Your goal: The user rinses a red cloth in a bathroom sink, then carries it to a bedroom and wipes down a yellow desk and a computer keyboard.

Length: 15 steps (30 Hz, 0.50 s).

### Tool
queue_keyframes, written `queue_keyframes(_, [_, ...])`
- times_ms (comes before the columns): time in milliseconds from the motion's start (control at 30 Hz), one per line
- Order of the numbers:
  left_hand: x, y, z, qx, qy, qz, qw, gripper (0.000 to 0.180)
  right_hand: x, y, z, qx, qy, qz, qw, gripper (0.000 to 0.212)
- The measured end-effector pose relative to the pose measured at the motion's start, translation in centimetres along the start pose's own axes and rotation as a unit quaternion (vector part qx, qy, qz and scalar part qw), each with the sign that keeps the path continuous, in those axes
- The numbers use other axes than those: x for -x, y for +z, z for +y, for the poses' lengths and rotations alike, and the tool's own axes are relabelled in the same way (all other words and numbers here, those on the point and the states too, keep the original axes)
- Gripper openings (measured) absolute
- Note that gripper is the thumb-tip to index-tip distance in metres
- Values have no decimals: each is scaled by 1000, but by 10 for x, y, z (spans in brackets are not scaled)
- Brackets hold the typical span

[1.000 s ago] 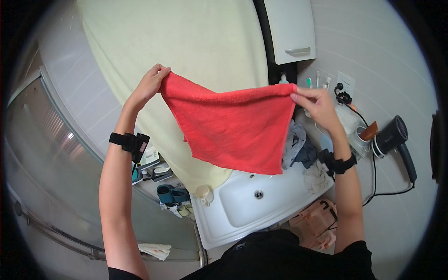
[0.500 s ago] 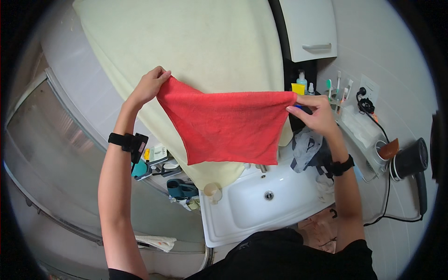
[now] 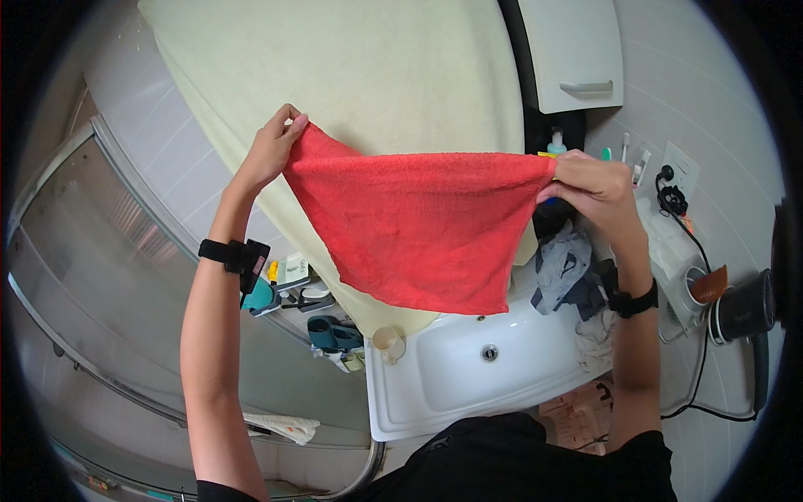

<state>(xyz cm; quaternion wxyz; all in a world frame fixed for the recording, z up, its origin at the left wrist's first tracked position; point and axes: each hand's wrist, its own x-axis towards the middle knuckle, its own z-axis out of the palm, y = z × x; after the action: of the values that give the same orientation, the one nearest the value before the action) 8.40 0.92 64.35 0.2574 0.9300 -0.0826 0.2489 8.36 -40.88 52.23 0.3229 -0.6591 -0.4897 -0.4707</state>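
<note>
A red towel (image 3: 427, 226) hangs stretched between my two hands, above the far edge of the white sink (image 3: 443, 393). My left hand (image 3: 276, 146) is closed on its upper left corner, thumb against fingers. My right hand (image 3: 594, 188) pinches the upper right corner. The towel's top edge runs nearly level and its lower edge hangs loose, slanting down to the right. Behind it a pale yellow cloth (image 3: 351, 67) covers a large upright surface. The towel hides the tap.
A beige cup (image 3: 388, 344) stands at the sink's left corner. Grey and dark clothes (image 3: 565, 272) lie on its right side. A hair dryer (image 3: 740, 305) hangs in a holder on the right wall, with a black cord. A white cabinet (image 3: 573, 54) is at upper right.
My right hand has moved to the right with its corner, drawing the towel wider. The towel's lower edge hangs lower on the right. The whole view has shifted slightly.
</note>
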Motion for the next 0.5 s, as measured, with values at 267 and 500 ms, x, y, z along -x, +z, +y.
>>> queue_keyframes(267, [5,2,-7,102,-18,8,995,31,6,0,-6,23,30,82,996,24])
queue_keyframes(500, [5,5,2,164,9,11,986,32,-9,9,-18,29,78,270,959,15])
